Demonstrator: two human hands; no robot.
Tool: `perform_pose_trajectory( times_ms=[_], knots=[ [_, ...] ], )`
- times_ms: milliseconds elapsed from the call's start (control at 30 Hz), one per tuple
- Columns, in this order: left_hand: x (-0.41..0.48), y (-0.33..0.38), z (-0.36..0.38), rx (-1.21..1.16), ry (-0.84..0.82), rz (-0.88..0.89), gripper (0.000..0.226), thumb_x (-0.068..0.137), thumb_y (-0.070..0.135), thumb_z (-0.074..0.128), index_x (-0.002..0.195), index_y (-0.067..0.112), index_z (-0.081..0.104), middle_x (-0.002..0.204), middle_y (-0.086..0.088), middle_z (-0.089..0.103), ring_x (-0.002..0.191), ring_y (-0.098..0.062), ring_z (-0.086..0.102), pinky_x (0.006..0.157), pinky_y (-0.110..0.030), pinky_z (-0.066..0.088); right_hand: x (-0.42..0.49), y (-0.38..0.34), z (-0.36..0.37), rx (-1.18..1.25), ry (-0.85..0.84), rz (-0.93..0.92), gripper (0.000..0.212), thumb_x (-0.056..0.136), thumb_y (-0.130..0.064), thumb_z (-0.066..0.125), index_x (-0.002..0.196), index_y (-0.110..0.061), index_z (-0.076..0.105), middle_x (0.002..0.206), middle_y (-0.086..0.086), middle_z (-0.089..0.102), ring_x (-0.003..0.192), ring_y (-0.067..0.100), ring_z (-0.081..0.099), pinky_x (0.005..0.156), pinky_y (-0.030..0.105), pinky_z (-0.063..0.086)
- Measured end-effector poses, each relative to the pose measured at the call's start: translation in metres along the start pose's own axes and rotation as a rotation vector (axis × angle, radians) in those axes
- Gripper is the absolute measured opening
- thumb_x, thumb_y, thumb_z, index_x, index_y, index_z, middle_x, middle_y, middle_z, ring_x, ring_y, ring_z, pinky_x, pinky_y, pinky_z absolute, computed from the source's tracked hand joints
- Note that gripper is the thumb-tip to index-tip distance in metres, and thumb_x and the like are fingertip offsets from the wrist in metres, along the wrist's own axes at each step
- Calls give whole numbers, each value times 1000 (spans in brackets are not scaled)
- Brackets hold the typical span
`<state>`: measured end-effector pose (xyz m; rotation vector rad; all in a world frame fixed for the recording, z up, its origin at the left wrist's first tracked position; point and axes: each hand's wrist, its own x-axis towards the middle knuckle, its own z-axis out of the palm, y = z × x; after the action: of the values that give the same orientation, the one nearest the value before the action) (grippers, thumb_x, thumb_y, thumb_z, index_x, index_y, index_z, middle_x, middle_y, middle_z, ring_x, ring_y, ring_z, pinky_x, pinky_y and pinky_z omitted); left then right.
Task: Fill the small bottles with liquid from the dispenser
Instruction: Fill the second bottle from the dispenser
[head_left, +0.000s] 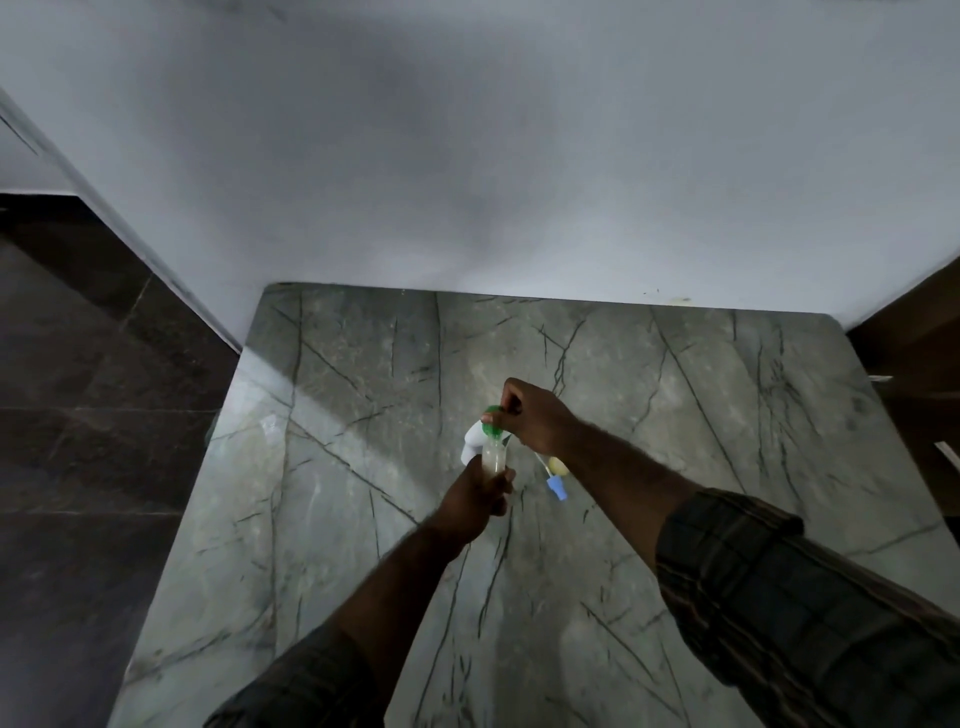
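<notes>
My left hand (480, 496) grips a small clear bottle (493, 457) upright above the middle of the marble table; the bottle holds pale liquid. My right hand (532, 415) is closed on a green-topped dispenser (491, 423) held directly over the bottle's mouth. A white object (472, 439) sits just behind and left of the bottle, partly hidden. To the right of the bottle lie a yellow-capped item (558, 465) and a blue-capped item (556, 487) on the tabletop, partly covered by my right wrist.
The grey-green marble table (363, 519) ends at a white wall (467, 156) at the back. Dark floor tiles (78, 415) lie beyond its left edge. Brown wooden furniture (914, 353) stands off the right edge.
</notes>
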<state>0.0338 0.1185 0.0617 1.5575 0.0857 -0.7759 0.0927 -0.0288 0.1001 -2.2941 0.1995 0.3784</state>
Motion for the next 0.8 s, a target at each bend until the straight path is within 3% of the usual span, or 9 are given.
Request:
perform_pose_trajectory(
  times_ms=[133, 333, 500, 667, 800],
  knots=[
    [1, -6, 0, -9, 7, -25, 30, 98, 20, 53, 120, 1, 50, 87, -6, 55, 69, -13, 51, 69, -30, 47, -1, -4, 6, -3, 1, 32, 33, 87, -35, 72, 86, -8, 52, 70, 3, 55, 58, 13, 47, 57, 30, 41],
    [0, 1, 3, -20, -14, 15, 51, 86, 47, 55, 117, 8, 54, 89, -5, 59, 71, -15, 54, 72, -33, 49, 2, -12, -11, -13, -30, 36, 32, 86, -33, 74, 86, -10, 52, 81, 9, 61, 70, 19, 56, 72, 40, 53],
    [2, -12, 1, 11, 0, -10, 26, 98, 22, 54, 117, 5, 53, 87, -4, 57, 67, -11, 52, 65, -26, 48, -1, -6, 0, 2, -62, 49, 31, 89, -32, 71, 85, -9, 49, 87, 17, 66, 67, 22, 58, 63, 37, 50],
    [0, -1, -1, 14, -30, 23, 30, 100, 22, 49, 122, 2, 51, 91, -7, 56, 70, -13, 51, 68, -29, 47, 4, -14, -11, -25, -49, 23, 31, 87, -32, 73, 84, -10, 51, 81, 10, 61, 68, 19, 56, 71, 41, 54],
    [-1, -1, -1, -54, -62, -4, 30, 102, 27, 39, 112, 1, 51, 89, -5, 55, 69, -11, 49, 65, -25, 44, 0, -8, -6, 30, -73, 50, 32, 87, -31, 73, 85, -8, 50, 78, 10, 60, 61, 18, 56, 61, 35, 53]
  ],
)
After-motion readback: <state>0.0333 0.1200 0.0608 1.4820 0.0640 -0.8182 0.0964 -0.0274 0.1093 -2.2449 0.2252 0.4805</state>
